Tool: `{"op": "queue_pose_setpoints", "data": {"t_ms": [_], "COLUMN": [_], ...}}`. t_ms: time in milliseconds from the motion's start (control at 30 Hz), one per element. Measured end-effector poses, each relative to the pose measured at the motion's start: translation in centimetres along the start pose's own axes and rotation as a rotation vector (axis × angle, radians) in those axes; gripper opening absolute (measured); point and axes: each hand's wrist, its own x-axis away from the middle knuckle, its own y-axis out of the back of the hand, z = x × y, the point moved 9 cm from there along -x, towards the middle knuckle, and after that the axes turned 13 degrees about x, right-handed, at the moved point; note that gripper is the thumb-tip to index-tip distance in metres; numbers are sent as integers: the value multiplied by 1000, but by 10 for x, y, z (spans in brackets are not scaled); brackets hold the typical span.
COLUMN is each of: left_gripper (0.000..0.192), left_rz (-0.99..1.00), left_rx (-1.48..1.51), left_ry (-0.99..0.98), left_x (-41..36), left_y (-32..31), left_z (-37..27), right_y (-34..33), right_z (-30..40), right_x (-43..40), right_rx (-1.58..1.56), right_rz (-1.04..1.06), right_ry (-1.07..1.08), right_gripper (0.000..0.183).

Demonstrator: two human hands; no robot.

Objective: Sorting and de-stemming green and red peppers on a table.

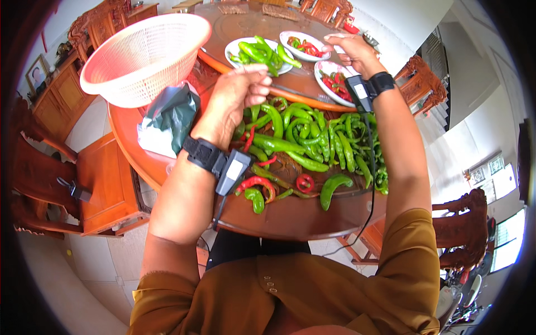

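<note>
Green chili peppers [312,134] lie in a broad pile on the round wooden table, with a curled red pepper [256,182] and other red ones at the near left. My left hand [245,86], fingers curled, is over the pile's far left, just before a white plate [229,51] of green peppers; whether it holds anything is unclear. Farther right, my right hand [354,52] is raised beside two patterned dishes, one [284,38] behind and one [320,83] in front, both with red pepper pieces. Its thumb and fingers are partly bent, and their grip is unclear.
A large pink plastic basket [142,58] stands at the far left, beside a crumpled dark plastic bag [178,113]. The raised turntable's orange edge [293,95] crosses behind the pile. Carved wooden chairs [104,180] surround the table. A thin cable [372,167] hangs from my right wrist device.
</note>
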Motion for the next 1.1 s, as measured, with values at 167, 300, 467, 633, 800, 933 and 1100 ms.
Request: {"op": "queue_pose_setpoints", "data": {"t_ms": [167, 300, 467, 633, 800, 933, 1100], "left_gripper": [22, 21, 25, 26, 25, 24, 21], "left_rz": [26, 150, 47, 113, 36, 65, 26], "left_rx": [43, 159, 199, 239, 259, 259, 249], "left_ry": [-48, -75, -69, -59, -65, -73, -91], "left_x": [-12, -49, -11, -6, -5, -7, -6], "left_y": [10, 49, 26, 21, 26, 32, 26], "left_z": [-18, -33, -36, -37, -34, -37, -41], "right_y": [-36, -85, -114, -128, -138, -142, -123], "right_z": [23, 39, 18, -12, -16, -12, -2], "right_x": [93, 184, 238, 242, 237, 229, 206], "right_rx": [275, 496, 622, 710, 747, 753, 507], "right_rz": [276, 542, 566, 451, 487, 479, 383], "right_ry": [172, 418, 435, 447, 418, 487, 422], "right_gripper": [29, 27, 29, 28, 28, 17, 9]}}
